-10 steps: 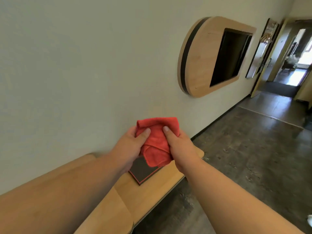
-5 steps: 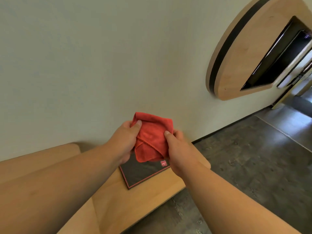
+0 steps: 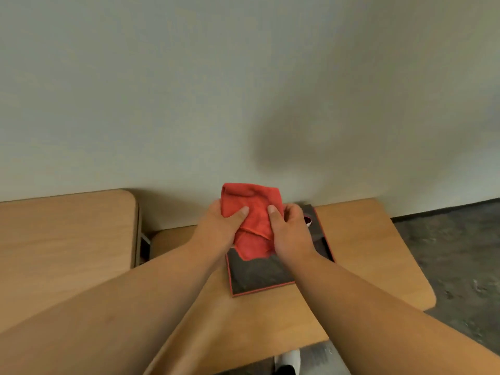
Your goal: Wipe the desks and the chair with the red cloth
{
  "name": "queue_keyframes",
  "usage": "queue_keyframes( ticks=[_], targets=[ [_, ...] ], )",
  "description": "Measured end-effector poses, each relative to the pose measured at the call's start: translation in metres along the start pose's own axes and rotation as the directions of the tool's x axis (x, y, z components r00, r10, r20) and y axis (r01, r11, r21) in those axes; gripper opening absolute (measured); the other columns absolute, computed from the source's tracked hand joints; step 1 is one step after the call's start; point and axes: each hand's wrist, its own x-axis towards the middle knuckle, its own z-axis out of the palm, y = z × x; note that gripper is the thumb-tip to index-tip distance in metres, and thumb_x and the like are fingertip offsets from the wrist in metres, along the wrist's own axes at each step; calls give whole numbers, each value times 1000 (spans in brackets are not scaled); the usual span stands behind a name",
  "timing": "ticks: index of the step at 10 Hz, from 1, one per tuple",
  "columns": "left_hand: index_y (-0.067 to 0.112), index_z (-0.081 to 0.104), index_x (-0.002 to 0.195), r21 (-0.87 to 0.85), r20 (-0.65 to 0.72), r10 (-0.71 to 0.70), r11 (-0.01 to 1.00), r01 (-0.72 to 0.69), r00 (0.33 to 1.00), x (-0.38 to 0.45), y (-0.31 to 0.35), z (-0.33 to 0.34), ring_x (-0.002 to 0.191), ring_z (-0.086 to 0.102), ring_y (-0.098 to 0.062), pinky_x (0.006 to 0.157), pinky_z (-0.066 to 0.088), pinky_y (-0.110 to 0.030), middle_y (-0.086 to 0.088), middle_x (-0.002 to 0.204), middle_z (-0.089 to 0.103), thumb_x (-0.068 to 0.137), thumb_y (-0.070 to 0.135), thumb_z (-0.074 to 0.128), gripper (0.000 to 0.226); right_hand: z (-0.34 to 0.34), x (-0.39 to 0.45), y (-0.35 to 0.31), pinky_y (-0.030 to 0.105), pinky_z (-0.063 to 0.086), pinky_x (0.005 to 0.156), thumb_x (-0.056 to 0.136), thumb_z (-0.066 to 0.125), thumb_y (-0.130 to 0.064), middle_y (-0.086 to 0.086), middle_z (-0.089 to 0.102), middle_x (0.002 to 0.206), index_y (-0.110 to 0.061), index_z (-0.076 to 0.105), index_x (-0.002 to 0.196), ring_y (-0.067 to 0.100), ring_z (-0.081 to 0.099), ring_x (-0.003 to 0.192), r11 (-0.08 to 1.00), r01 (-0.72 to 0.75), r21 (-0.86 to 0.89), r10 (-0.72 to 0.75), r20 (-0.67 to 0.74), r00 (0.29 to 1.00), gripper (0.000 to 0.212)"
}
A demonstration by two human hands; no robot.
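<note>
Both hands are gripping the red cloth (image 3: 251, 220) above the lower desk (image 3: 365, 255), the left hand (image 3: 219, 231) and right hand (image 3: 292, 234) each pinching it under a thumb, seemingly folding it before wiping. Next, 1 hand should be pressing the soft, crumpled microfibre onto the smooth, round-cornered wood, around the dark red-edged mat (image 3: 259, 277).

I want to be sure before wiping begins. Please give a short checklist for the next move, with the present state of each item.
1. Red cloth held by both hands: ok, left hand and right hand each have a grip on it.
2. Cloth folded into a pad: ok, it is bunched in layers.
3. Cloth touching the desk: not ok, it is held above.
4. Desk surface free: not ok, a dark mat lies there.
5. Cloth damp: cannot tell.
</note>
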Motion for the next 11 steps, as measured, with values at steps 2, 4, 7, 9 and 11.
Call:
queue_keyframes(
  ticks=[2,4,7,9,11],
  targets=[
    [15,68,105,-8,-173,-180,983,181,968,71,-132,43,78,73,-10,66,57,-23,6,83,77,89,0,63,23,14,80,131,22,51,62,94,64,-28,2,64,84,-27,45,93,8,63,71,980,-125,-157,152,177,972,19],
    [19,63,106,50,-240,-301,945,322,923,140,-210,59,81,72,-20,73,60,-38,0,92,73,90,3,60,23,48,144,213,23,41,77,96,56,-14,-3,51,106,-30,46,98,8,55,84,956,-36,-292,107,229,968,19],
    [7,58,117,266,-296,-250,905,331,922,225,-268,50,97,66,-34,88,54,-47,-15,108,69,87,10,63,31,89,210,268,17,33,79,91,66,-17,-1,41,118,-21,56,109,13,49,89,926,33,-375,77,275,958,22],
    [12,45,129,530,-314,-61,817,228,947,226,-270,51,99,62,-25,91,47,-34,-6,113,63,80,8,69,55,96,219,280,32,44,97,84,72,-28,3,43,124,-29,53,115,25,53,110,836,66,-545,123,303,945,36],
    [12,43,138,648,-234,-41,738,187,971,185,-234,30,111,61,-30,98,47,-39,-13,125,62,77,15,76,69,58,201,233,36,40,107,87,68,-31,6,40,139,-31,47,140,28,50,124,853,38,-521,128,280,951,57]
  ],
)
